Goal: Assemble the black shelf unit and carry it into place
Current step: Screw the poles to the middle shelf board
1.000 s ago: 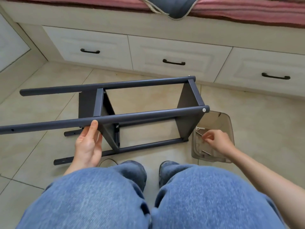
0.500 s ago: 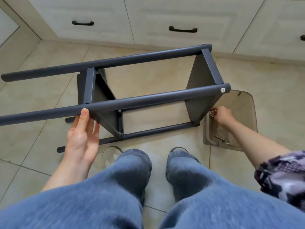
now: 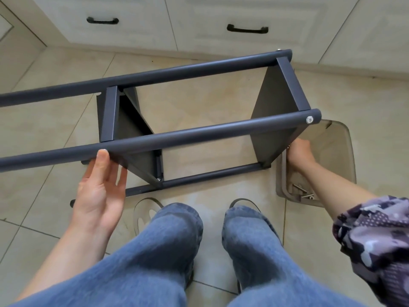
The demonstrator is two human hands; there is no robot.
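Shelf unit point(image 3: 199, 134), black metal, part-assembled: lying on its side on the tiled floor point(image 3: 199, 103), in front of the drawer fronts. Long axis runs left to right, rising slightly toward the right; the finished end points right, and the open tube ends run off the left edge of view.
Tubes: four round uprights, two raised, two low near the floor. Silver bolt head point(image 3: 309, 119) at the right end of the near upper tube point(image 3: 199, 134).
Panels: two flat shelves set crosswise between the tubes, one at the right end point(image 3: 274, 111), one left of middle point(image 3: 130, 129).
Left hand point(image 3: 100, 191): palm up, fingers straight and loosely spread, fingertip touching the underside of the near upper tube.
Right hand point(image 3: 299, 155): fingers curled, reaching just behind the right-end panel, over a clear plastic tray point(image 3: 338, 147); what it pinches cannot be told.
Tray: on the floor just right of the unit; loose screws point(image 3: 304, 192) at its near edge.
Drawers point(image 3: 155, 21): pale, dark handles, along the far edge.
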